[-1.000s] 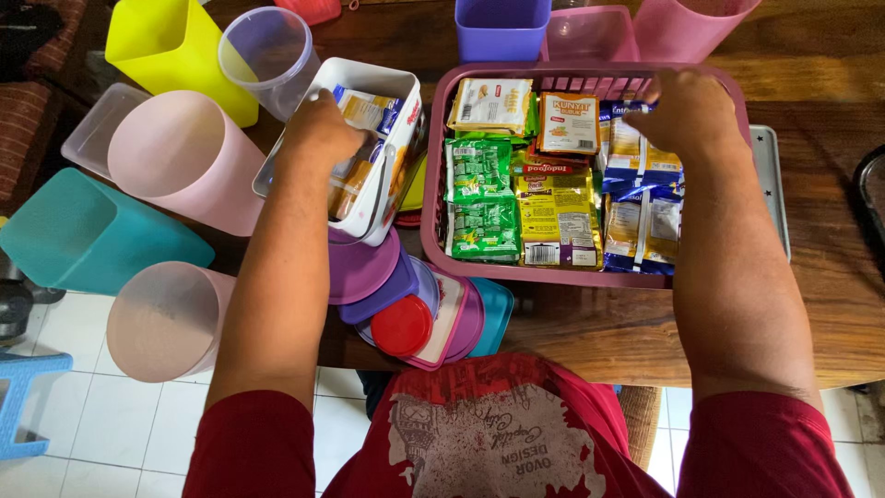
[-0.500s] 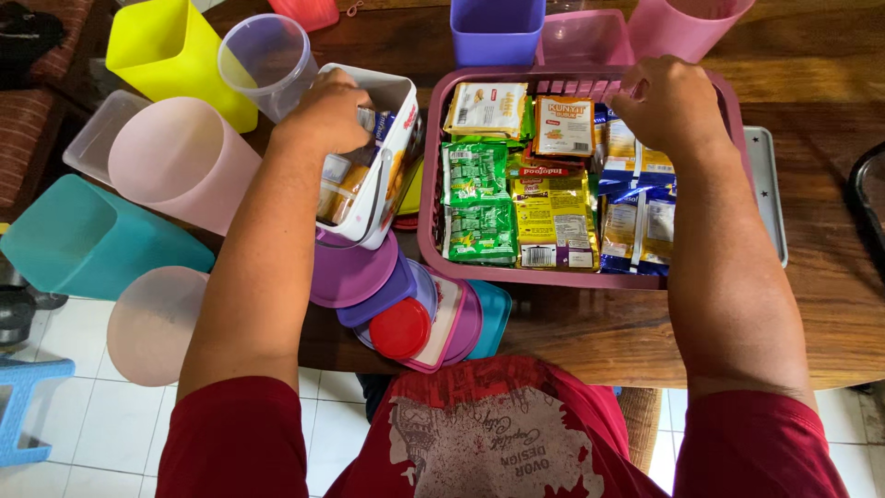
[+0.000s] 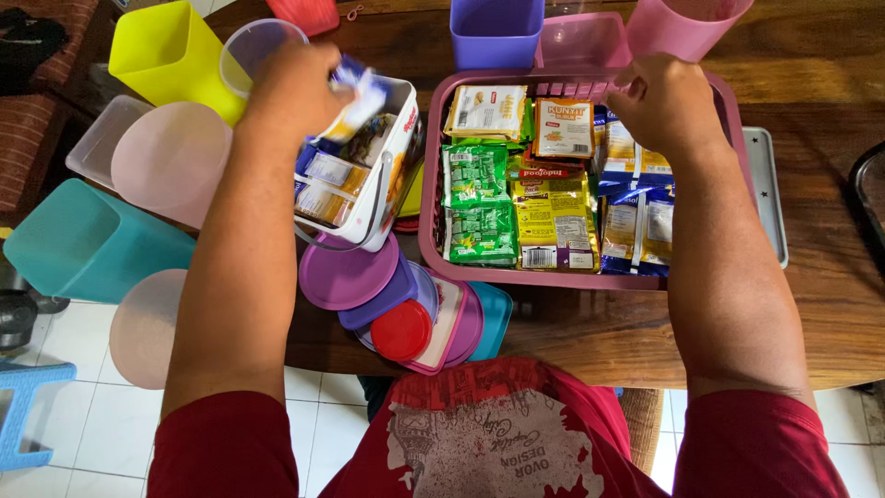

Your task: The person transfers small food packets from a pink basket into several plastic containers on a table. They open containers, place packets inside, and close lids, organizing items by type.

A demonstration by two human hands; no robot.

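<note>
L hand (image 3: 293, 92) raised, grip on sachet (image 3: 358, 100); R hand (image 3: 668, 103) curled on basket (image 3: 429, 184) rim.

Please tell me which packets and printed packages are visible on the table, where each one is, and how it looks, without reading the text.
Blue and white sachet: in the left hand, above the white tin.
White tin: left of the basket, rectangular, holding more sachets.
Green packets: basket's left part, two flat rectangles.
Yellow packet: basket's middle.
Orange packet: basket's far middle.
Blue and white packets: basket's right part, below the right hand.
Pink basket: rectangular.
</note>
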